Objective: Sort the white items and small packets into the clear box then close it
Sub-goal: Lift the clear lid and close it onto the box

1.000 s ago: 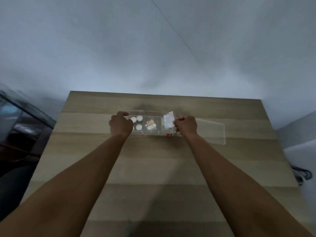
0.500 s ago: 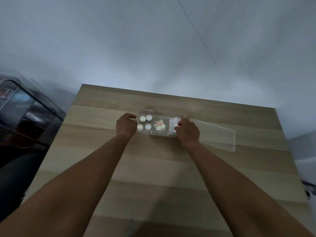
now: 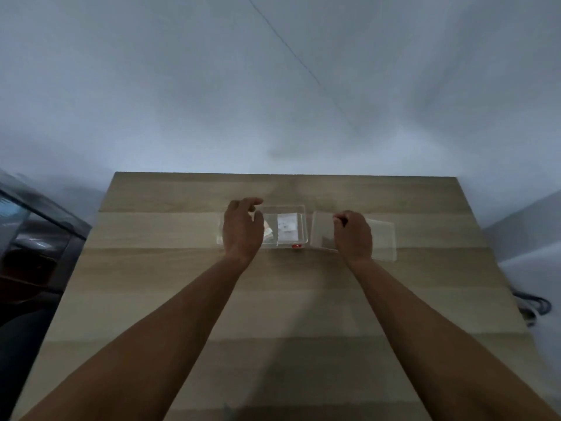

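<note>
The clear box (image 3: 300, 241) stands open on the wooden table (image 3: 273, 299), with a small red mark on its near edge. A white packet (image 3: 287, 226) lies in its right compartment, and a small orange-and-white packet (image 3: 267, 230) shows beside my left hand. My left hand (image 3: 243, 227) hovers over the box's left part with fingers spread, hiding the white round items. My right hand (image 3: 353, 233) rests curled on the clear lid (image 3: 382, 238), which lies flat to the right of the box; its fingers close on the lid's left part.
A dark glass-fronted cabinet (image 3: 27, 238) stands off the table's left edge. Black cables (image 3: 531, 305) lie on the floor to the right. A white wall rises behind the table's far edge.
My right hand left the box's right end and moved right onto the lid. My left hand shifted from the box's left end to above its left compartments.
</note>
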Available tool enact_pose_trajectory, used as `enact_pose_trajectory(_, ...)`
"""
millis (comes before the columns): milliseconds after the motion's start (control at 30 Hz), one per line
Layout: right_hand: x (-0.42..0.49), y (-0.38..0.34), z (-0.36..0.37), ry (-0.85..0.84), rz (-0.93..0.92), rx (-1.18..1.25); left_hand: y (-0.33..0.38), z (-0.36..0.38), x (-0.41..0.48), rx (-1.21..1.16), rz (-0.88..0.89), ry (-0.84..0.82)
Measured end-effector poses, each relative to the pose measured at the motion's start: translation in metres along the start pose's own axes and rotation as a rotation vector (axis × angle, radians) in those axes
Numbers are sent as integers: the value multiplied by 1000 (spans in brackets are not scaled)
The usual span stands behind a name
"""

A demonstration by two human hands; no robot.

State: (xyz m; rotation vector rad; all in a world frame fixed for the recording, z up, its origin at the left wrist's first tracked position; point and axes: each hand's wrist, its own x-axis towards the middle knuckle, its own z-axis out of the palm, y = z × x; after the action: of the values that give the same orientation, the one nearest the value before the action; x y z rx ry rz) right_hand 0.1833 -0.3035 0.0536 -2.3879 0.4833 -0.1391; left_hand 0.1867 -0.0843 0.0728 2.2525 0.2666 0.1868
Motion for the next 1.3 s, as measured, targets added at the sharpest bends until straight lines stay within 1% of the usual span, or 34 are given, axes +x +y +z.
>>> enact_pose_trajectory(67, 6, 17, -12, 32, 59, -4, 17, 18, -7, -57, 89, -101)
enact_pose_trajectory(133, 10, 34, -25, 65, 114, -10, 33, 40, -14, -46, 185, -188)
enact_pose_trajectory(200, 12, 50, -36, 82, 176, -39, 47, 61, -21, -14, 226, -288)
enact_pose_trajectory(267, 11, 64, -43, 56, 234, -84, 58, 82, -27, 28, 184, -447)
enact_pose_trajectory(367, 9, 81, -50, -13, 323, -126, 68, 110, -34, 182, 114, -670)
enact_pose_trajectory(467, 7, 94, -51, -106, 321, -159, 71, 130, -35, 351, 32, -744)
enact_pose_trajectory(567, 3, 101, -50, -133, 321, -131, 72, 138, -36, 388, -72, -739)
enact_pose_trajectory(700, 0, 106, -44, -188, 300, -159, 74, 143, -40, 358, -123, -695)
enact_pose_trajectory(767, 0, 108, -42, -203, 301, -124, 74, 144, -42, 319, -134, -661)
enact_pose_trajectory(833, 2, 110, -43, -161, 316, -35, 73, 144, -43, 229, -132, -608)
enact_pose_trajectory(900, 5, 110, -47, -68, 340, 71, 74, 141, -43, 115, -115, -528)
enact_pose_trajectory(967, 11, 108, -55, 34, 404, 152, 77, 137, -42, 28, -116, -465)
enact_pose_trajectory(1067, 19, 100, -61, 113, 452, 156, 76, 122, -34, -32, -127, -386)
enact_pose_trajectory(1200, 28, 75, -52, 96, 379, 215, 67, 90, -13, -17, -80, -263)
enact_pose_trajectory(1300, 26, 44, -38, 52, 345, 261, 53, 62, 3, 7, -87, -187)
